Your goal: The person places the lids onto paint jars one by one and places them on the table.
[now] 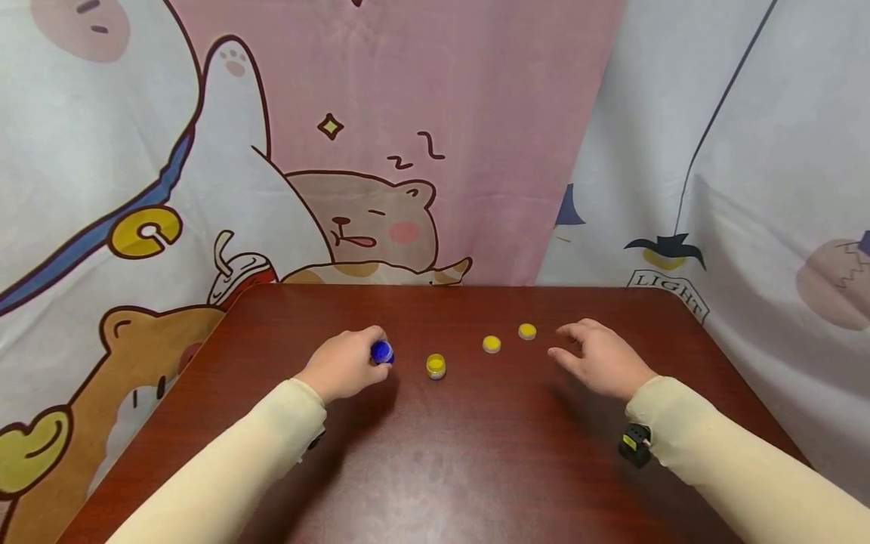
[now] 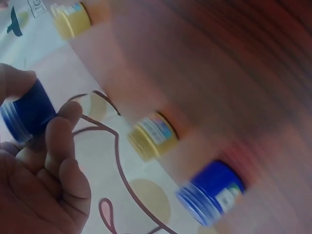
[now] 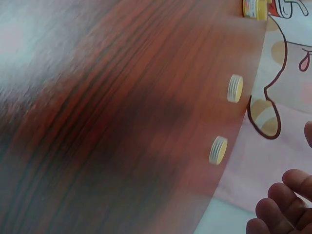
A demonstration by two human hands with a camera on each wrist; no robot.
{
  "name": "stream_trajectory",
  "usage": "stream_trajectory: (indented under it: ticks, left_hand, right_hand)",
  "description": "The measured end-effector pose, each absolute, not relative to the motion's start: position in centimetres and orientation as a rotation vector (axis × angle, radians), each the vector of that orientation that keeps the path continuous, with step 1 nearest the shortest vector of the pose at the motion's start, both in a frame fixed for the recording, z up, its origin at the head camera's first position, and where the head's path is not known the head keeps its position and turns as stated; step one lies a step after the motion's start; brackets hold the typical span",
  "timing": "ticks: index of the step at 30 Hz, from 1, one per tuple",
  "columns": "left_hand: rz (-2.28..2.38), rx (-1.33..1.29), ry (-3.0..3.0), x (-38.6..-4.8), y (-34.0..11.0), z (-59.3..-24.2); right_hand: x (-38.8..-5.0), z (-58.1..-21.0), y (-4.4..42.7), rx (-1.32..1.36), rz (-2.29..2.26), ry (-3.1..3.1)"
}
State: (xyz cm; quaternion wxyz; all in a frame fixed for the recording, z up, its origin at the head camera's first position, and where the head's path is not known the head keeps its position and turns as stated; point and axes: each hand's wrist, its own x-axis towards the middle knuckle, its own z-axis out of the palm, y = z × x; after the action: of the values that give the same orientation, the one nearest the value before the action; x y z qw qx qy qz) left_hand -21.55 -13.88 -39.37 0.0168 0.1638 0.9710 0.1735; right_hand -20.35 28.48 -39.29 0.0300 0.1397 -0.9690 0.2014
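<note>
Left wrist view: left hand [image 2: 46, 187] pinched blue, plastic-looking cylindrical jar [image 2: 33, 111] by its sides, likely keeping the top clear; right hand [image 1: 605, 361] hung spread, empty.

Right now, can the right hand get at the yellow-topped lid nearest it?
Looks like yes: the right hand is empty, its fingers are close to the yellow-topped lid, and nothing visible stands between them.

Indoor booth of cartoon curtains [image 1: 503, 136]
</note>
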Motion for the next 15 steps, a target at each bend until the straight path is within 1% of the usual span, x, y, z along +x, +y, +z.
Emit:
stream_trajectory:
  ticks: [6, 15]
  left_hand:
    - [0.429, 0.482, 3.020, -21.7, -15.3, -39.7]
    - [0.241, 0.431, 3.040, -22.2, -16.2, -40.4]
  right_hand:
    - [-20.4, -39.5, 29.6, 0.398, 0.596, -3.015]
    - [-21.2, -39.7, 30.6, 0.381, 0.537, -3.030]
